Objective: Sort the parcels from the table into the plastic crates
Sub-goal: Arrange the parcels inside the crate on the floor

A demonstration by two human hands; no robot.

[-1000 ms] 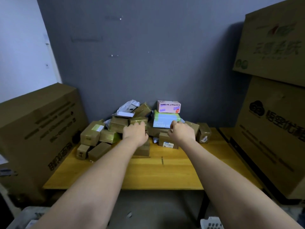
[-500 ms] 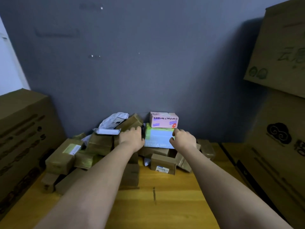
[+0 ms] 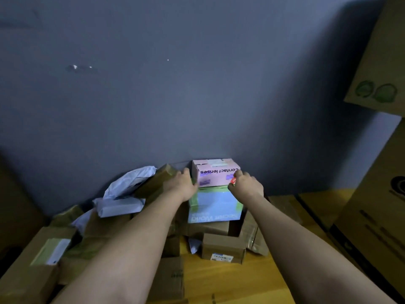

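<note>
Pink box (image 3: 215,173): topmost parcel of the heap, printed "Contact lenses" upside down to the viewer; seated on the blue-and-green box (image 3: 215,205), hard against the grey wall (image 3: 197,84).
Long axis of pink box: left to right, across the line of reach, short ends turned toward the two hands.
Left hand (image 3: 182,186): at the left end of the pink box, fingers extended past its near left corner and touching it; thumb hidden, so a full clasp cannot be told.
Right hand (image 3: 246,186): at the right end of the same box, fingers curled round the near right corner, over a small red mark on the carton.
Bearing of box from hands: directly between them and slightly beyond, toward the wall; neither hand markedly nearer.
Judged step: two-handed squeeze on the short ends, then a lift up and back toward the body.
Supporting stack: blue-and-green box on brown cartons (image 3: 222,247), on the wooden table (image 3: 241,281).
Neighbours on the left: tilted brown parcel (image 3: 156,184) touching the left wrist; grey poly mailers (image 3: 126,194) beyond it.
Risk, as judged: disturbance of the tilted parcel on withdrawal.
Crates: not in view; destination undetermined.
Large cardboard cartons (image 3: 377,194): stacked at the right edge.
</note>
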